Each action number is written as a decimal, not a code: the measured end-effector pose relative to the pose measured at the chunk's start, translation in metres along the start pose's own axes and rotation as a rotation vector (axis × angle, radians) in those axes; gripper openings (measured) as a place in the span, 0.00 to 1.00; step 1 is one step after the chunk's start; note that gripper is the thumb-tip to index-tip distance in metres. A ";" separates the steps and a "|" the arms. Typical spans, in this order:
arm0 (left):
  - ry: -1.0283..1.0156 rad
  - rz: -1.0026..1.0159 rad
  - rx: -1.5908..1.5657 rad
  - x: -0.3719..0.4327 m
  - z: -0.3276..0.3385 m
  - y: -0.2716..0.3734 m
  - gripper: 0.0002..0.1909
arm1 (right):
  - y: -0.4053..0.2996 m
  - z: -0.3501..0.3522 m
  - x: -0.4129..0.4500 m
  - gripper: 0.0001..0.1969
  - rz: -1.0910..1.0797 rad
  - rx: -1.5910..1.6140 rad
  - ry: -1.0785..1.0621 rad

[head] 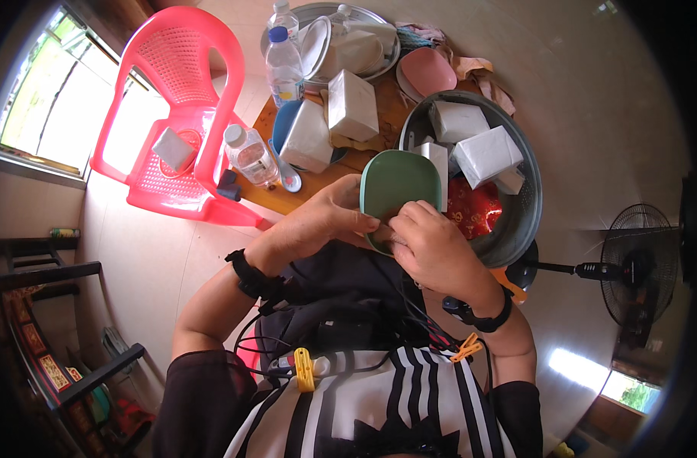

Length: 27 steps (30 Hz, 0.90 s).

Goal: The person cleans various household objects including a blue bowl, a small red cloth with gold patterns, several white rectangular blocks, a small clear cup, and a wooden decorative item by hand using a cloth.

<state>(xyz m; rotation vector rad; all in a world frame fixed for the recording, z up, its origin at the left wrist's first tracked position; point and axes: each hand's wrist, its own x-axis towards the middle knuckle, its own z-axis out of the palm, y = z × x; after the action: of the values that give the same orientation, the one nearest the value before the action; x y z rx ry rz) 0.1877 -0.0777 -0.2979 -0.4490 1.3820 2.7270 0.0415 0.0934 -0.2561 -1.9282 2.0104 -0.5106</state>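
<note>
A green, rounded-square plastic dish [401, 180] is held above my lap, its near left edge gripped by my left hand [340, 214]. Inside the dish's near edge, my right hand [431, 249] presses with bent fingers on a small tan cloth or pad [387, 234], mostly hidden under the fingers. Just right of the dish, a large grey metal basin [534, 189] holds several white paper-wrapped blocks [488, 154] and a red packet with gold print [475, 207].
A wooden table [262, 197] bears plastic bottles [284, 68], a blue spoon [290, 177], wrapped blocks and a pink dish [428, 71]. Behind stands a loaded metal tray [391, 63]. A pink plastic chair [171, 68] is at left, a standing fan [637, 266] at right.
</note>
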 end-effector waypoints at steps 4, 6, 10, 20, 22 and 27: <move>-0.072 -0.029 -0.064 -0.004 0.002 0.006 0.36 | 0.002 0.009 0.010 0.16 0.042 0.284 0.315; -0.122 -0.036 -0.029 -0.004 0.004 0.006 0.37 | 0.007 0.009 0.016 0.17 0.008 0.092 0.406; -0.109 -0.013 -0.087 -0.002 0.006 0.009 0.37 | 0.004 0.005 0.014 0.17 -0.056 -0.007 0.403; -0.106 -0.021 -0.103 -0.007 0.010 0.020 0.28 | -0.023 -0.041 -0.017 0.29 -0.152 0.161 0.011; -0.136 -0.040 0.023 -0.006 0.017 0.029 0.35 | -0.016 -0.025 -0.023 0.28 -0.118 0.085 0.080; -0.126 -0.035 0.054 -0.006 0.022 0.027 0.34 | -0.013 -0.040 -0.041 0.23 0.116 0.578 0.184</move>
<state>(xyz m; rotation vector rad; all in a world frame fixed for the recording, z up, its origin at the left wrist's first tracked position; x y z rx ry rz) 0.1838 -0.0754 -0.2629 -0.2899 1.3986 2.6324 0.0367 0.1358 -0.2161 -1.4461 1.7916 -1.1270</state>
